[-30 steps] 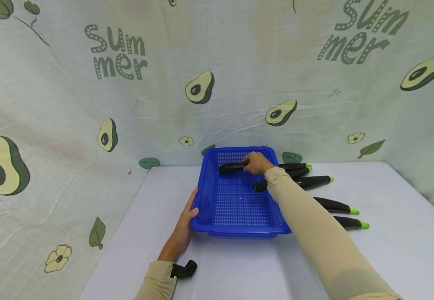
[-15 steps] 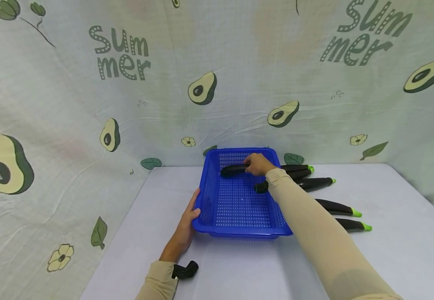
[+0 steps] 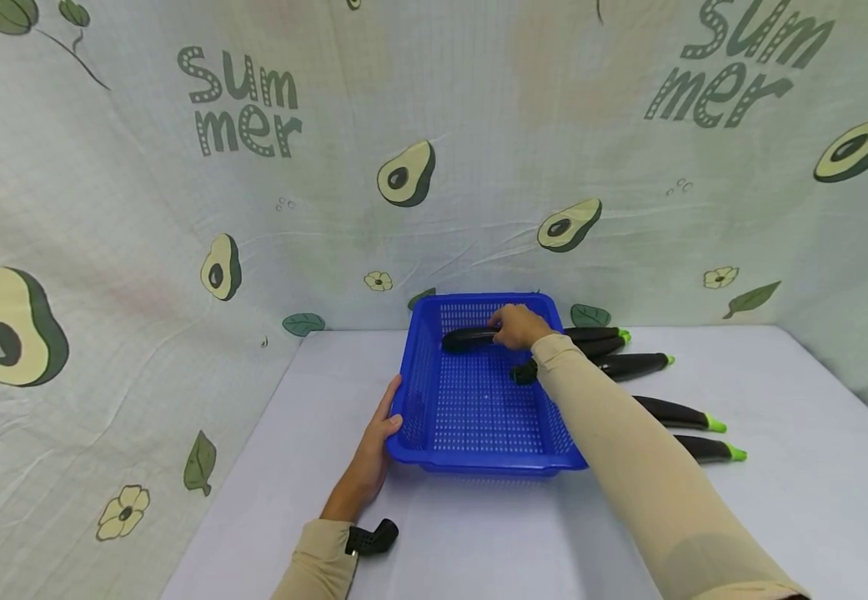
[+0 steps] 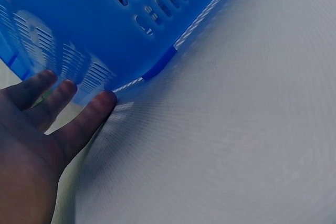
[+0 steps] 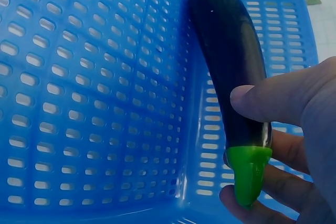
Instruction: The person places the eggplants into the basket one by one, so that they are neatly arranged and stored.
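Observation:
A dark eggplant (image 5: 231, 51) with a green stem end lies along the far side inside a blue plastic basket (image 3: 471, 463). My right hand (image 3: 519, 326) reaches into the basket and pinches this eggplant near its stem, thumb on one side and fingers on the other, as the right wrist view shows. At the basket's left side, my left hand (image 3: 368, 450) rests its extended fingers (image 4: 86, 119) against the outer wall, with the thumb by the rim. The right forearm hides part of the basket's right side.
Several more eggplants (image 3: 632, 365) lie on the white table (image 3: 801, 500) to the right of the basket, partly behind my right sleeve (image 3: 621, 450). A printed cloth (image 3: 479, 100) hangs behind the table. A black device (image 3: 373, 537) is strapped to my left wrist.
The head view has shifted slightly. Both hands, the basket and the eggplant keep nearly the same places relative to one another.

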`<state>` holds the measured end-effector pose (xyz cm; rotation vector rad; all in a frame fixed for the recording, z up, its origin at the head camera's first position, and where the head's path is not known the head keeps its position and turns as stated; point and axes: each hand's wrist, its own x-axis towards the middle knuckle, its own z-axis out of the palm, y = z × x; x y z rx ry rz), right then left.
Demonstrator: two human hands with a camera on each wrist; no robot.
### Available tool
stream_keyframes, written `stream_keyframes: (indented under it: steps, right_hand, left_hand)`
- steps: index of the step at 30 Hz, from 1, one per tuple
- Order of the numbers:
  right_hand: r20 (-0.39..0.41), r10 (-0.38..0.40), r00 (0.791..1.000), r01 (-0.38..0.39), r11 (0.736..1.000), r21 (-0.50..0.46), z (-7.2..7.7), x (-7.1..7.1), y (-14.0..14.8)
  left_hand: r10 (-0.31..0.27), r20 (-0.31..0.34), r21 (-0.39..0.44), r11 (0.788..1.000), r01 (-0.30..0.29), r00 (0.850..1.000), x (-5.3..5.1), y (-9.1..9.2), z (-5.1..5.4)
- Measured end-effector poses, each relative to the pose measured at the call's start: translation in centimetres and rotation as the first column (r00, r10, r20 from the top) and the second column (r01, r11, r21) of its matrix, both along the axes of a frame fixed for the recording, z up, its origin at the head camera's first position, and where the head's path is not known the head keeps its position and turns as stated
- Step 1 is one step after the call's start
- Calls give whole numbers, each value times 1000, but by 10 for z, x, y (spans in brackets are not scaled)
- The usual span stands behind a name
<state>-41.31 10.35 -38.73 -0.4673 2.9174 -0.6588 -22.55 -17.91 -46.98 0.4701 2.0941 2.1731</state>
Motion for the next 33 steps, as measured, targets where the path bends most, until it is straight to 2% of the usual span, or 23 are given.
stream_keyframes:
  steps: [6, 33]
  right_hand:
    - [-3, -21, 1000, 21, 1000, 6, 1, 0, -1]
    - [-34, -21, 999, 23, 998, 60, 0, -2, -1]
  left_hand:
    - [1, -12, -4, 1000, -1, 1000, -1, 0, 0]
    - [12, -16, -15, 1000, -12, 1000, -1, 1, 0]
